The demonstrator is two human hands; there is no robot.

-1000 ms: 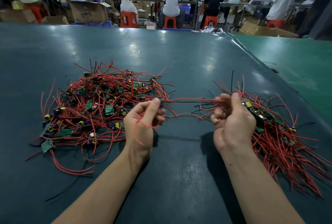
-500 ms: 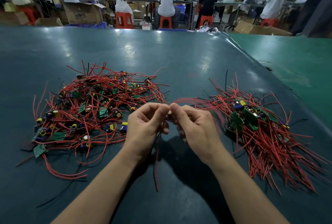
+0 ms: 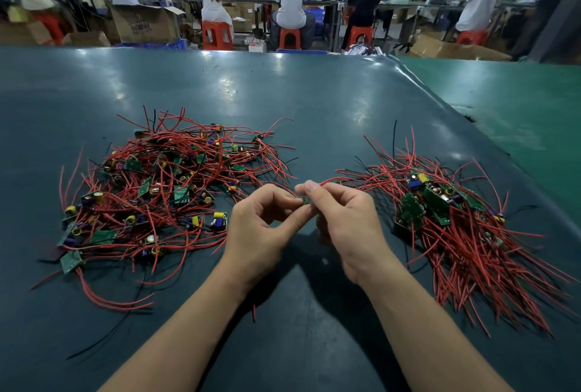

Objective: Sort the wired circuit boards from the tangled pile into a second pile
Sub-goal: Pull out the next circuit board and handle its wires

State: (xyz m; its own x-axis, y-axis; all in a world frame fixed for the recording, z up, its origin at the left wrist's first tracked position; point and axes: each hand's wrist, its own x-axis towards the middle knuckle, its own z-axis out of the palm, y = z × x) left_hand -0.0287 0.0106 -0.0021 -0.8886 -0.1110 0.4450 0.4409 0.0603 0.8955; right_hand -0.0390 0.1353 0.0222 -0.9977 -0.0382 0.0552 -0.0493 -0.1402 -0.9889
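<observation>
Carefully now — one small board (image 3: 305,200) pinched between left hand (image 3: 261,228) and right hand (image 3: 349,218).
Draw its red wires free of the tangled pile (image 3: 163,190) slowly — then lay it on the second pile (image 3: 446,218).

Both piles, the tangle (image 3: 166,190) and the second (image 3: 452,218), are red wire with a few black strands, green boards and yellow-and-blue parts. The table (image 3: 283,102) is dark teal; the stools (image 3: 217,35) beyond are orange-red.
</observation>
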